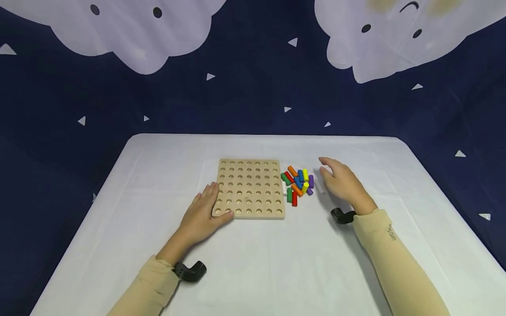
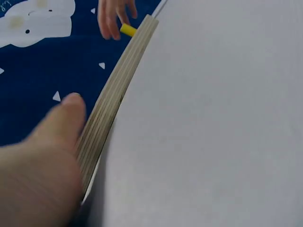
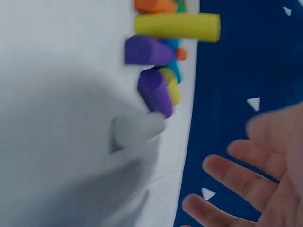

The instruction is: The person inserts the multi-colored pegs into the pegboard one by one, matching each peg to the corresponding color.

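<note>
Right hand [image 1: 344,184]: fingers bent gently, thumb and forefinger parted, nothing held between them. Fingertips are raised off the table [image 1: 253,267]; shadow falls below.

Key relation: the cluster of coloured pegs [image 1: 300,179] lies to the left of the right fingers, on the table, a little nearer the person than the fingertips and just beside them. The outermost purple peg [image 1: 311,181] lies on its side, long axis running roughly away from the person; a yellow peg [image 1: 305,175] a little further left has much the same line. Right wrist view adds a white peg [image 3: 135,131] touching or almost touching a purple one; blurred, pale on pale, so its long axis is not well read. It appears to be among the closest to the right fingers.

Left hand [image 1: 201,213]: fingers extended along the left side of the wooden pegboard [image 1: 249,215], thumb at its near-left corner; no peg held. The board lies to the right of these fingers, between them and the pegs.

Judgement: right hand is the nearer to the pegs; reaching one calls for a shift left and down. Pegs lie at mixed angles, so finger alignment would depend on which is chosen.
</note>
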Demonstrator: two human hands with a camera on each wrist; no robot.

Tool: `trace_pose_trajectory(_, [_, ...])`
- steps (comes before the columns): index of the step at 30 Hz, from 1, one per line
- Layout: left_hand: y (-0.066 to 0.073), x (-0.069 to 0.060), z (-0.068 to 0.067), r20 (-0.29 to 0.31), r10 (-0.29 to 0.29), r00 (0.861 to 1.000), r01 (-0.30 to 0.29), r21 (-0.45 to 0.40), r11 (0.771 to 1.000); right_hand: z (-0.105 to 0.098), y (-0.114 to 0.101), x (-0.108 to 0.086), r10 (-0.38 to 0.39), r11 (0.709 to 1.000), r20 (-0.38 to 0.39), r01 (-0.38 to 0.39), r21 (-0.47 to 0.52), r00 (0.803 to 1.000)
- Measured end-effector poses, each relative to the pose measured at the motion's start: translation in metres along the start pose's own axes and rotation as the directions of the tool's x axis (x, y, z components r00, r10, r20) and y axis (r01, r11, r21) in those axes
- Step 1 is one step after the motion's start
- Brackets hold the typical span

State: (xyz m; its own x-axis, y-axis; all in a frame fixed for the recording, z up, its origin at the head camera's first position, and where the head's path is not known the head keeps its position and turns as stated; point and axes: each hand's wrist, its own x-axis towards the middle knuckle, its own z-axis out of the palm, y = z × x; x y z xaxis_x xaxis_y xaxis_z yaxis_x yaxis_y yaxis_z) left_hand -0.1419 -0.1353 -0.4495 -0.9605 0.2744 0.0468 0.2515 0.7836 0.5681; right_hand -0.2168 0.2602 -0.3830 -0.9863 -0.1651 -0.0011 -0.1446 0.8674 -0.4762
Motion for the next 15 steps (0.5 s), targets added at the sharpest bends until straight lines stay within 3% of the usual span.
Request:
trace_pose_trajectory(4, [0.000, 0.000, 0.002, 0.001, -0.007, 1.000, 0.007, 0.060, 0.998, 0.004, 0.005, 0.005, 0.048, 0.997, 0.076, -0.043, -0.065, 0.996])
trace_pose_trajectory(9, [0.004, 0.001, 0.005, -0.011, -0.016, 1.000, 0.017, 0.079, 0.997, 0.005, 0.005, 0.006, 0.122, 0.985, 0.199, -0.094, -0.147, 0.972])
trace_pose_trajectory(15, [0.011, 0.002, 0.009, -0.017, -0.042, 0.999, 0.043, 0.057, 0.997, 0.006, 0.003, 0.003, 0.132, 0.971, 0.236, -0.077, -0.226, 0.963])
